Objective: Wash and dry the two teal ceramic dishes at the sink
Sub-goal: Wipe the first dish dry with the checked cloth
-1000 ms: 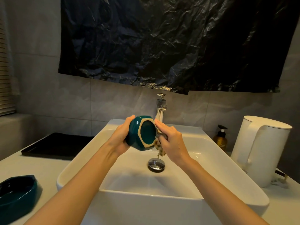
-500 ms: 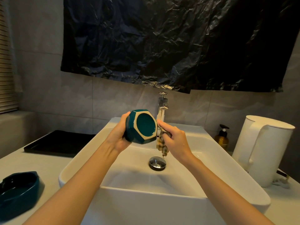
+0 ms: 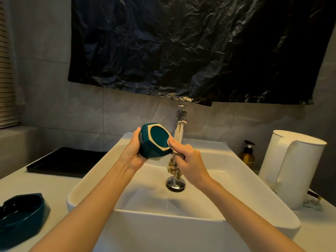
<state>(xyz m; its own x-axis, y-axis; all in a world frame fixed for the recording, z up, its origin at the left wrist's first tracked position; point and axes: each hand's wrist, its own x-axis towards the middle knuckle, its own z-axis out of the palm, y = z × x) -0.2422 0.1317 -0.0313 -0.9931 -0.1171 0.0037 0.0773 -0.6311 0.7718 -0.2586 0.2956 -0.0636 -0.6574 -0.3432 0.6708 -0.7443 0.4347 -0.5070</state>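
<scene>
Currently one teal dish [image 3: 154, 142] is held over the back half of the sink [image 3: 227, 170], tipped on its side with the pale foot ring toward the camera and the left hand [image 3: 133, 153] wrapped round its body. The right hand [image 3: 187, 160] clutches a checked cloth [image 3: 173, 168], pressing it to the base's right edge; the loose end hangs above the drain [image 3: 175, 184]. Well apart, the second teal dish [image 3: 21, 213] sits upright at the counter's [image 3: 60, 182] front-left corner, with a white kettle [image 3: 294, 170] just beside the sink's right edge.

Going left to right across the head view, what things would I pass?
Resting teal dish → black tray → held teal dish → faucet → soap bottle → white kettle.
</scene>
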